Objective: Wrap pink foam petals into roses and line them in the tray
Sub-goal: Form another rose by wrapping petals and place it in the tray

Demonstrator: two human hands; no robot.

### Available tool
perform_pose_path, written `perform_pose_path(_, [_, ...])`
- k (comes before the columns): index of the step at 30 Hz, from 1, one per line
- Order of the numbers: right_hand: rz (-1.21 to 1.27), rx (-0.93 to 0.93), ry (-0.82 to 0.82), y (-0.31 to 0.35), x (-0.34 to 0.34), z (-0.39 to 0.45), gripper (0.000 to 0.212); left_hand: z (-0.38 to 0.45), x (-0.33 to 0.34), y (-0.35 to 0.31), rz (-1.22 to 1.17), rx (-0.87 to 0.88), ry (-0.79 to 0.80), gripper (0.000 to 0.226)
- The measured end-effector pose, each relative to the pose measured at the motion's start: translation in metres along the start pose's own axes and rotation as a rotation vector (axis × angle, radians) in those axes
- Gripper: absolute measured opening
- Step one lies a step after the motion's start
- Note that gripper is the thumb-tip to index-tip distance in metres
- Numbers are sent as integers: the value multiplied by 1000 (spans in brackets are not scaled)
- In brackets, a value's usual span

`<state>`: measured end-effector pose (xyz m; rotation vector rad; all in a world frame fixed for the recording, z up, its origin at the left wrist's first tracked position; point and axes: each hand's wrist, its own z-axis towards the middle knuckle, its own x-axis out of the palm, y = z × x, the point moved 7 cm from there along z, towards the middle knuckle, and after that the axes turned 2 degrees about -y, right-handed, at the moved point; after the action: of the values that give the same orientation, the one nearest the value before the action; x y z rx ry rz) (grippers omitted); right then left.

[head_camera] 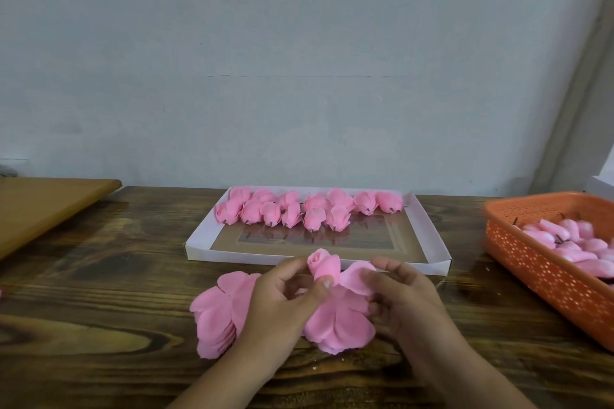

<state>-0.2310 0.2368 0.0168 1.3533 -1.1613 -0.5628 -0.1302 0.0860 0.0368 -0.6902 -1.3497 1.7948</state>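
Pink foam petals [339, 322] are lying fanned on the counter [99, 276] just in front of the tray [319, 257], with a half-formed rose [324, 264] standing up from their middle between the two hands. Left hand [285, 295] is pinching the rolled bud, thumb [324, 285] pressing on its near face and fingers curled round behind. Right hand [402, 292] is curling its fingers round one outer petal [360, 276], lifting it toward the bud; whether that petal is touching the bud yet cannot be told. A second stack of flat petals [216, 315] is sitting just left of the left hand, partly under the wrist. Finished roses [309, 207] are lining the far end of the tray in two rows, the near part of its floor showing bare. An orange basket [531, 262] at right is holding paler pink buds with dark stems. Judgement on handling: the foam is looking very light, soft and thin, creasing readily and probably tearing or denting under hard pinching, so little force is wanted. Best hold is appearing to be low on the bud, near the base where layers gather, leaving the upper edges free. Petals are likely springing back open if the base grip is relaxing before the wrap is secured. A light wooden board [50, 206] is lying at far left.
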Motion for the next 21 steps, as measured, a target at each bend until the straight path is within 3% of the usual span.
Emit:
perform_pose_path(4, [-27, -122, -72, 12, -4, -4, 26, -4, 6, -3, 105, 60, 47, 36])
perform_pose_path(9, [-44, -290, -3, 20, 8, -14, 23, -4, 9, -4, 208, 92, 80, 32])
perform_pose_path(15, [-121, -383, 74, 26, 20, -26, 47, -4, 10, -6, 197, 143, 65, 25])
perform_pose_path(17, [-117, -386, 89, 25, 21, -27, 43, -4, 11, -5, 198, 149, 74, 30])
perform_pose_path(20, [-96, -369, 135, 22, 22, -26, 11, -5, 12, -4, 192, 156, 82, 36])
perform_pose_path(21, [-101, -363, 141, 21, 21, -26, 15, -5, 12, -4, 182, 156, 79, 33])
